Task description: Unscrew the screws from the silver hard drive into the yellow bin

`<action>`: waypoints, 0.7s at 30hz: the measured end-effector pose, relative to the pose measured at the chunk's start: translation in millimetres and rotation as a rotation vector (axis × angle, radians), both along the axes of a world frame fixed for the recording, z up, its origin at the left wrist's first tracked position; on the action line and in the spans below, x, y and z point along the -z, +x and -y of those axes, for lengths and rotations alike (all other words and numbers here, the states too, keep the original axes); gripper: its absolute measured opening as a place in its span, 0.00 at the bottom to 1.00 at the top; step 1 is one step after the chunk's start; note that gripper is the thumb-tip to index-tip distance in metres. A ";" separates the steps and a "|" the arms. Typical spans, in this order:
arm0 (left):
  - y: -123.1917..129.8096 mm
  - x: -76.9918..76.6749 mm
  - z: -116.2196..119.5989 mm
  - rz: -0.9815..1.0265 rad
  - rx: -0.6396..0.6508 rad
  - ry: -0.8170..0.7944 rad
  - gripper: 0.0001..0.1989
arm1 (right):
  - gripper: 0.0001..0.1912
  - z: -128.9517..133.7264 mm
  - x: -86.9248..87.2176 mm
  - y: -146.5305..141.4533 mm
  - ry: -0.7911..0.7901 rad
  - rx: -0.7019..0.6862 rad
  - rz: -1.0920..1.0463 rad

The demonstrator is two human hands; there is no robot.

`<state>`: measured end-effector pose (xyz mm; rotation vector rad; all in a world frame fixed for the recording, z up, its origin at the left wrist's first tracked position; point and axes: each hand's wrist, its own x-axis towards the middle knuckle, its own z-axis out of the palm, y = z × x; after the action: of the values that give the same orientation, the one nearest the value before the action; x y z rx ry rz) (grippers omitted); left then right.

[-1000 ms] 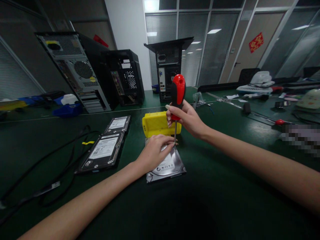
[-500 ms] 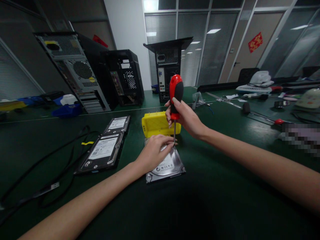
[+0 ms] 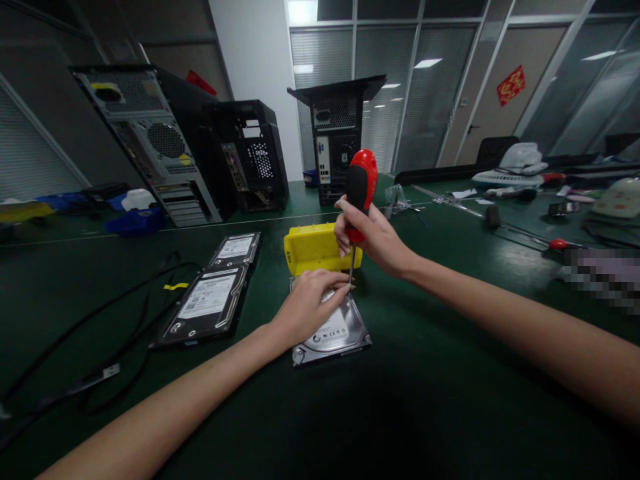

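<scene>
A silver hard drive (image 3: 337, 330) lies on the green table in front of me. My left hand (image 3: 310, 303) rests on its upper part, thumb and fingertips closed around the lower shaft of a screwdriver (image 3: 363, 183). The screwdriver has a red and black handle and leans slightly, its tip down at the drive's upper right edge, where my fingers hide it. My right hand (image 3: 373, 237) is wrapped round the handle. Just behind the drive stands a yellow tray (image 3: 313, 250).
Two more hard drives (image 3: 207, 300) (image 3: 237, 248) lie to the left, beside black cables (image 3: 145, 313). Computer cases (image 3: 175, 147) (image 3: 333, 143) stand at the back. A small clear bag (image 3: 396, 199) and a red-handled tool (image 3: 557, 245) lie to the right.
The screwdriver's handle has turned and tilted to the right, and the fingers of my right hand have shifted round it. My left hand and the drive have stayed put.
</scene>
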<state>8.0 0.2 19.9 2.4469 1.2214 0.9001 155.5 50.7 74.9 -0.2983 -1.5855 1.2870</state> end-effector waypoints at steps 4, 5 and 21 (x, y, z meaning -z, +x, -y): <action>-1.1 0.1 -0.4 0.005 0.005 -0.006 0.12 | 0.23 -0.9 -0.5 0.5 -0.051 -0.046 0.002; -1.4 0.2 -0.6 0.005 0.006 -0.007 0.13 | 0.22 -0.9 -0.5 0.6 -0.056 -0.048 0.003; -1.6 -0.7 -0.6 -0.031 -0.001 -0.002 0.14 | 0.19 1.3 -1.5 0.1 -0.028 -0.007 0.008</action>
<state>6.4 0.9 20.5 2.4678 1.2330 0.8639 155.6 49.4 76.4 -0.3157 -1.5776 1.3157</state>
